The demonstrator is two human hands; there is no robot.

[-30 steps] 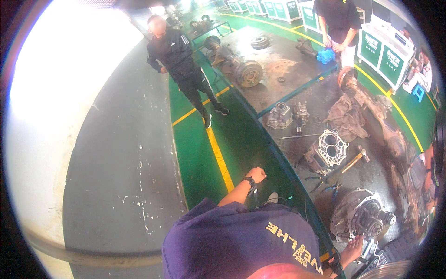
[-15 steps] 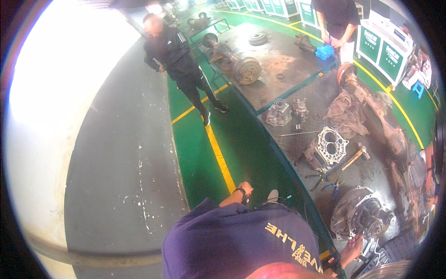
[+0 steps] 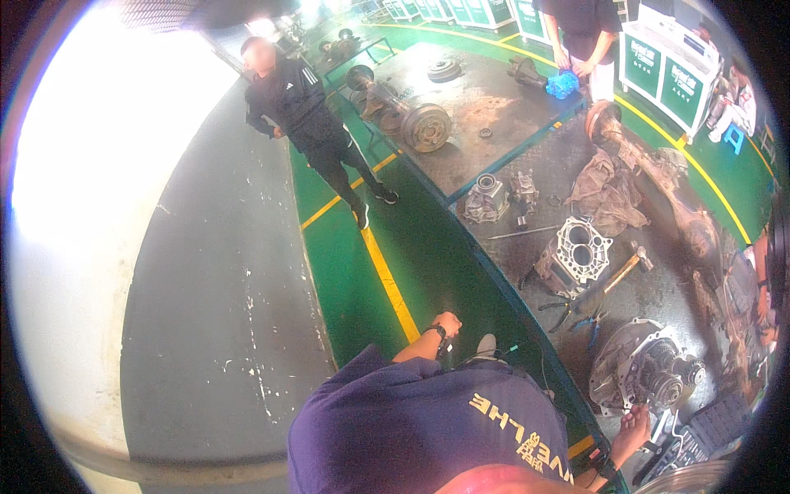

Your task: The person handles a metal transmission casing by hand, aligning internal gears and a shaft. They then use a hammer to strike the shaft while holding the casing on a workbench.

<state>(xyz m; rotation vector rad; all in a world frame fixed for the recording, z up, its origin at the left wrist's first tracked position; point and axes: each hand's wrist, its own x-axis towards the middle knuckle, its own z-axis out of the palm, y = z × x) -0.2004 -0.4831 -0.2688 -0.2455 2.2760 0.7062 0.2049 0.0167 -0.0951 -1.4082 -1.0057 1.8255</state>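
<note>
My left hand [image 3: 447,323], with a dark band at the wrist, hangs over the green floor beside the workbench. Its fingers are curled in, and nothing shows in them. At the bench's near end my right hand [image 3: 634,428] is at the lower edge of an opened gearbox [image 3: 650,370] with exposed gears and shafts. The fingers there are bent and close together; whether they hold anything small, or touch the housing, I cannot make out. Beside that hand lies a dark tool tray [image 3: 714,421] with a bright metal tool [image 3: 668,432] at its edge.
Along the bench [image 3: 512,267] lie pliers [image 3: 559,311], a wooden-handled hammer [image 3: 629,268], a gearbox housing [image 3: 576,255], brown cloth [image 3: 609,193] and a long rusty axle [image 3: 679,198]. A person in dark clothes [image 3: 300,115] stands ahead left; another person [image 3: 584,41] handles a blue object [image 3: 563,84].
My view has shifted slightly. The left hand has moved a little upward and to the right; the right hand has risen slightly beside the gearbox.
</note>
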